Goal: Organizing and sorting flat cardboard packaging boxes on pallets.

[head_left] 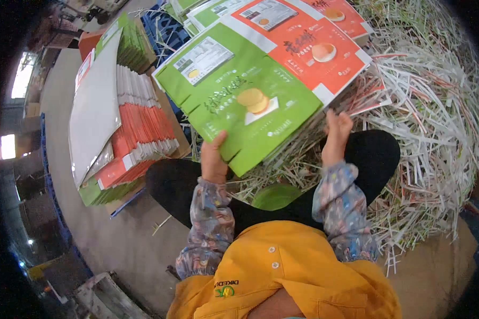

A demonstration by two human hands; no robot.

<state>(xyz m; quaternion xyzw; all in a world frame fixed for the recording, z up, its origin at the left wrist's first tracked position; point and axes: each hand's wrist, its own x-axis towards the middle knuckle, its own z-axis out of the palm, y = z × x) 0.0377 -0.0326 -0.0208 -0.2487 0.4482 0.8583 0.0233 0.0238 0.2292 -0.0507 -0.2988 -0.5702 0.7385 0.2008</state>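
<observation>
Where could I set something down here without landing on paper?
Mostly on the floor between the stack of red and white sheets and the left sleeve, bar a few stray strips; also along that stack's left side. It's crowded ahead, where the left hand holds a green printed sheet, and right, under heaped paper shreds.

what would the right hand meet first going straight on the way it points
Probably the near edge of the red printed card, just ahead of the right hand; depth is unclear, so it might slide underneath.
</observation>
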